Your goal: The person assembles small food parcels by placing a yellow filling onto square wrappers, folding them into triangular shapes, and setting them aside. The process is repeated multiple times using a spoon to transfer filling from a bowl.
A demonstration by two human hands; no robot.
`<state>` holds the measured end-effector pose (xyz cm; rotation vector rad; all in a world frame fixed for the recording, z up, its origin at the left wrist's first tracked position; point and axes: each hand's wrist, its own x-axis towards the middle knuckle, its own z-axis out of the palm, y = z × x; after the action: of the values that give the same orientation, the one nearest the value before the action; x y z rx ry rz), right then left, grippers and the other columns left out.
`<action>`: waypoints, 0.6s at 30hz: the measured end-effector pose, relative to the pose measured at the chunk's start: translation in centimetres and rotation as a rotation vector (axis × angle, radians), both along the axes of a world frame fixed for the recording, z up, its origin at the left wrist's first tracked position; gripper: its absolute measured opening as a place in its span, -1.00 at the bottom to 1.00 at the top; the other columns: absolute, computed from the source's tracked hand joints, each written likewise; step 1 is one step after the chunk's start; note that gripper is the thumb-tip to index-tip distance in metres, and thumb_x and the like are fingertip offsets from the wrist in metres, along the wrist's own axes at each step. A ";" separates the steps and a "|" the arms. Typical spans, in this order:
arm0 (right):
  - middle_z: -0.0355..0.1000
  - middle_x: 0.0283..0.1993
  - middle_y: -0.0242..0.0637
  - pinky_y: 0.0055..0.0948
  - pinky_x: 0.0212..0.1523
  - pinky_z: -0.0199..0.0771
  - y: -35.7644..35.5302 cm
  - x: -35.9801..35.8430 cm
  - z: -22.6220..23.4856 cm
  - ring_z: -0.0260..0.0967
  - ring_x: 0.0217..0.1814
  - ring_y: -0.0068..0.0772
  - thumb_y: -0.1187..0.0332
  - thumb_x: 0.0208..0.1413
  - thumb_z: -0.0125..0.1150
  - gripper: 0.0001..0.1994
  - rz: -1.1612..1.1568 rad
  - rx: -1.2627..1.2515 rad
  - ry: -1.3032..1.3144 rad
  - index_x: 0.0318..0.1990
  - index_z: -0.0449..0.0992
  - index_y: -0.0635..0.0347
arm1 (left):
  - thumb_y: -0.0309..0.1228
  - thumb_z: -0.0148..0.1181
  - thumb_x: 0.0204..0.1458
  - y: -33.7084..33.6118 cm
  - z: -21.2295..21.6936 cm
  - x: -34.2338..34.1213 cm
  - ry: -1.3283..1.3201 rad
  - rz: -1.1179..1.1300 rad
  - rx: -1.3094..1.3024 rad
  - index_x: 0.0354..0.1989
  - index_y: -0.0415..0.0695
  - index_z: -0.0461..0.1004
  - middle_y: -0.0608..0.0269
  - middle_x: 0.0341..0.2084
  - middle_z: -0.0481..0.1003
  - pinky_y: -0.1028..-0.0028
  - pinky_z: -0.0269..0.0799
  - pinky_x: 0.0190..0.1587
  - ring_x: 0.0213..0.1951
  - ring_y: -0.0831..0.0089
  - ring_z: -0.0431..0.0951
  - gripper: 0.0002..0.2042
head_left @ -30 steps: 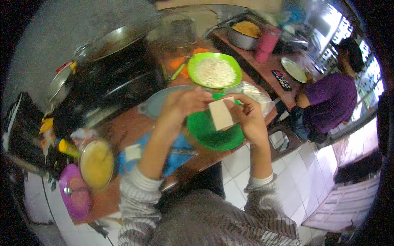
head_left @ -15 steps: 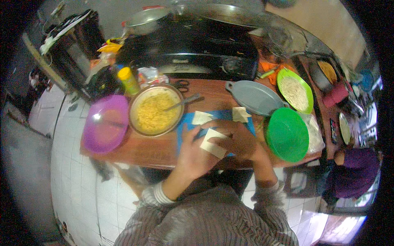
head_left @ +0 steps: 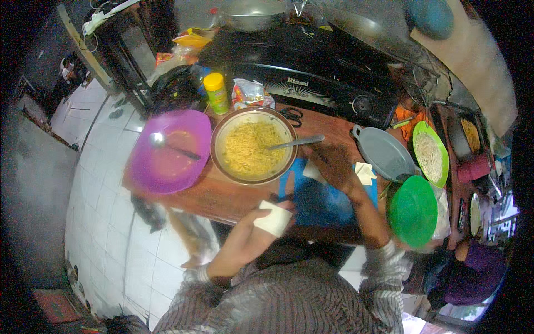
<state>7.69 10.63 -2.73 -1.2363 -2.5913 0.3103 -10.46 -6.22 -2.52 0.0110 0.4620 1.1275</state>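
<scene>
My left hand [head_left: 250, 236] holds a square, pale dough wrapper [head_left: 273, 219] on its palm and fingers, just off the table's front edge. My right hand [head_left: 336, 170] is over the blue sheet [head_left: 322, 203], its slightly blurred fingers stretched toward the handle of a metal spoon [head_left: 297, 141]; contact cannot be made out. That spoon rests in a brown-rimmed bowl of yellow shredded filling [head_left: 253, 147]. On the blue sheet, one pale wrapper [head_left: 313, 171] is partly hidden by my right hand, and a folded pale piece [head_left: 365, 173] sits at its right.
At left stands a purple basin [head_left: 167, 167] with a dark-handled utensil. Behind are a yellow-capped container [head_left: 216, 93], scissors [head_left: 291, 116] and a black stove [head_left: 289, 78]. To the right are a grey oval pan [head_left: 386, 153], a green bowl [head_left: 413, 211] and a lime plate of pale shreds [head_left: 429, 156].
My hands have parted. The left has moved down toward me with the wrapper, and the right has gone up toward the spoon. The view has swung, shifting the table in the picture.
</scene>
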 end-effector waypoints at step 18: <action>0.38 -0.38 -0.10 -0.27 -0.25 0.33 -1.5 -4.3 9.9 0.36 -0.29 -0.04 0.33 0.10 -0.12 -0.81 0.204 0.155 0.480 -0.29 0.33 0.28 | -0.59 -0.08 0.01 -2.6 1.6 -1.0 0.984 0.050 0.517 0.02 -0.18 0.24 0.09 0.05 0.23 0.37 0.19 0.05 0.01 0.29 0.29 -0.66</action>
<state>3.43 9.10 7.18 -0.7346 -2.2698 0.3822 -11.42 -8.83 -0.94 1.0463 1.0213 1.2145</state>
